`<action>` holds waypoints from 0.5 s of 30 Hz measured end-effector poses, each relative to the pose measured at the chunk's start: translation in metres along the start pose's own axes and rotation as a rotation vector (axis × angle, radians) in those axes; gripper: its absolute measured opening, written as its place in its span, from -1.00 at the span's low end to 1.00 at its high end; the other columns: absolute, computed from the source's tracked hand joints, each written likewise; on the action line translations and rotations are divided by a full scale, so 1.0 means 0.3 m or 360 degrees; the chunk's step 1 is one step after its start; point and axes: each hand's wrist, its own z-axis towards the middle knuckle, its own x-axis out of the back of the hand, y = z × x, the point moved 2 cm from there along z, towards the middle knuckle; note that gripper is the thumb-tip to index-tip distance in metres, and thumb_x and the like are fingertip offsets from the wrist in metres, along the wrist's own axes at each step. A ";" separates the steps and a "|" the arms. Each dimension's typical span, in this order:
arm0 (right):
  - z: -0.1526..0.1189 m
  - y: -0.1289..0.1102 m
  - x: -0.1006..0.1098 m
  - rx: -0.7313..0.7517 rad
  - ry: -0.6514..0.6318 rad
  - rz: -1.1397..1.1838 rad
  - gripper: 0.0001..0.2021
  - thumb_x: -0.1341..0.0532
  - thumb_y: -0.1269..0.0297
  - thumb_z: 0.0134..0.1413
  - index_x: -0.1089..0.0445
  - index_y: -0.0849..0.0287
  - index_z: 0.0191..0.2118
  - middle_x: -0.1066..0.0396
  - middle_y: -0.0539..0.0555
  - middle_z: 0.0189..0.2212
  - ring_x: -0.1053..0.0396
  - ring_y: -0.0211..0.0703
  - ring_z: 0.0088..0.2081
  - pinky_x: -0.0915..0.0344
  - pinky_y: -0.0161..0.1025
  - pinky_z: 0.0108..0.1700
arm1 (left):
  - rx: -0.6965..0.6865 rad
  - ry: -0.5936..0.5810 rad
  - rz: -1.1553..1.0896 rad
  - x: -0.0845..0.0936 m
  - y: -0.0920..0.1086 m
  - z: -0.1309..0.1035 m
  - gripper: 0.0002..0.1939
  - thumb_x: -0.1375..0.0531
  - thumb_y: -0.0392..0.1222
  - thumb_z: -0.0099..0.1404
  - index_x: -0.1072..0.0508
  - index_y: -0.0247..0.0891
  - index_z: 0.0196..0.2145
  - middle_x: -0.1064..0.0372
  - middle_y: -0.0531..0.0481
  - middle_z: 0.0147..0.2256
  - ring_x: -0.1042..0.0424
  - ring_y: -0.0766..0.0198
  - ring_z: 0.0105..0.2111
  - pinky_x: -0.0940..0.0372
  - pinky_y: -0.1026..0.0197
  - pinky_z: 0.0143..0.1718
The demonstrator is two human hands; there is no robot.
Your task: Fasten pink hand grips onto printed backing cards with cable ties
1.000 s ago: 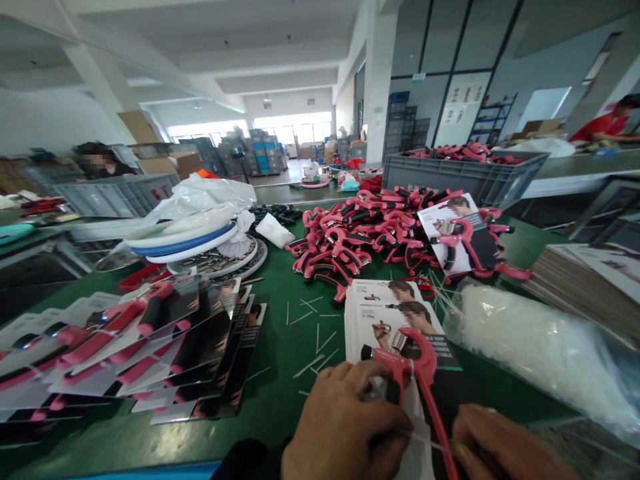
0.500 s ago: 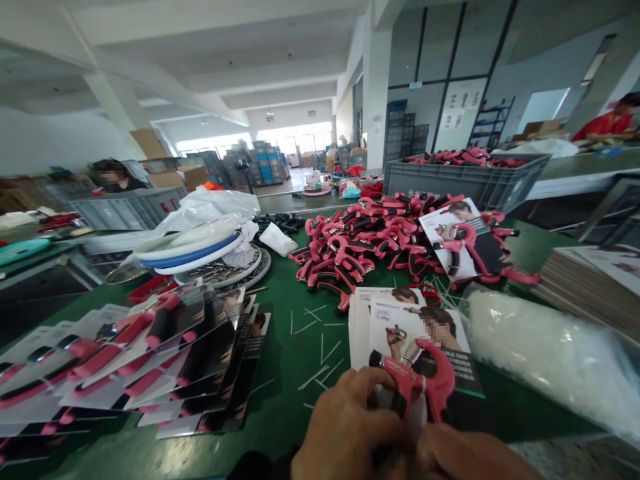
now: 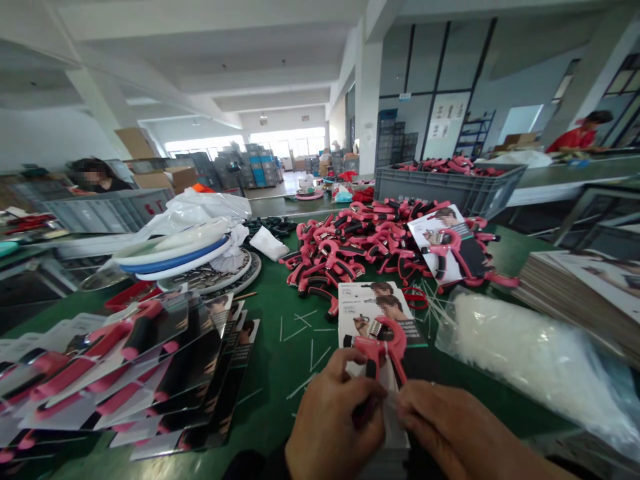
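A pink and black hand grip strengthener (image 3: 395,340) with a metal spring lies against a printed backing card (image 3: 357,327), on top of a stack of such cards. Its handles point down toward me, and a thin white tie crosses one of them. My left hand (image 3: 335,413) is closed around the left handle, thumb and forefinger bent. Just right of it, my right hand (image 3: 450,427) is closed, its fingertips pinched together by the right handle's end. What those fingertips hold is hidden.
Carded grip strengtheners (image 3: 165,380) overlap in a pile at left. Loose grip strengtheners (image 3: 345,247) heap up ahead, before a grey crate (image 3: 445,187). A bag of white ties (image 3: 530,360) and a card stack (image 3: 565,293) are at right. Red-handled scissors (image 3: 416,298) lie nearby.
The view has shifted slightly, so most things sit farther left. My right hand now shows more fully, beside the right handle. My left hand keeps its hold on the grip strengthener.
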 end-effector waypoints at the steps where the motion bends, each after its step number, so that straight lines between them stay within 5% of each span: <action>1: -0.001 0.004 0.004 0.0047 0.0002 0.0108 -0.78 0.06 0.41 0.14 -0.30 0.13 -0.38 -0.43 0.05 -0.47 -0.40 -0.20 -0.43 -0.33 -0.33 -0.37 | -0.0010 0.0000 -0.0018 0.004 -0.011 0.002 -0.75 -0.14 -0.34 0.08 -0.54 -0.12 -0.32 -0.34 -0.10 -0.12 -0.44 0.34 -0.47 -0.39 0.24 -0.38; 5: -0.036 0.101 0.056 -0.0053 0.0098 0.0361 -0.76 0.02 0.19 0.21 -0.31 0.10 -0.39 -0.43 -0.01 -0.43 -0.39 -0.26 -0.43 -0.33 -0.38 -0.38 | -0.0160 0.0053 0.0079 -0.003 -0.051 -0.014 -0.76 -0.18 -0.20 0.15 -0.51 -0.06 -0.20 -0.38 -0.12 -0.17 -0.45 0.27 -0.41 -0.41 0.21 -0.38; 8: -0.025 0.272 0.132 -0.0524 0.0268 -0.0262 -0.72 0.09 0.24 0.28 -0.33 0.15 -0.27 -0.44 0.01 -0.43 -0.41 -0.23 -0.39 -0.35 -0.32 -0.35 | -0.0283 0.0219 0.0174 -0.024 -0.064 -0.027 -0.80 -0.19 -0.15 0.17 -0.51 -0.04 -0.22 -0.37 -0.12 -0.16 -0.44 0.25 -0.39 -0.41 0.21 -0.39; 12: 0.106 0.513 0.161 -0.0627 0.0097 -0.0745 -0.82 -0.06 0.41 0.19 -0.36 0.29 -0.15 -0.42 0.17 -0.18 -0.38 -0.09 -0.14 -0.29 -0.09 -0.07 | -0.0250 0.0324 0.0268 -0.047 -0.058 -0.027 -0.83 -0.12 -0.09 0.25 -0.52 -0.04 -0.33 -0.37 -0.10 -0.19 -0.42 0.29 -0.43 -0.38 0.27 -0.45; 15: 0.240 0.625 0.115 -0.0576 -0.0064 -0.0845 -0.77 -0.14 0.28 0.18 -0.33 0.25 -0.08 -0.35 0.13 -0.09 -0.34 -0.09 -0.10 -0.30 -0.02 -0.07 | -0.0217 0.0276 0.0387 -0.052 -0.045 -0.023 -0.84 -0.11 -0.12 0.24 -0.51 -0.04 -0.35 -0.37 -0.10 -0.17 -0.43 0.27 -0.42 -0.38 0.26 -0.47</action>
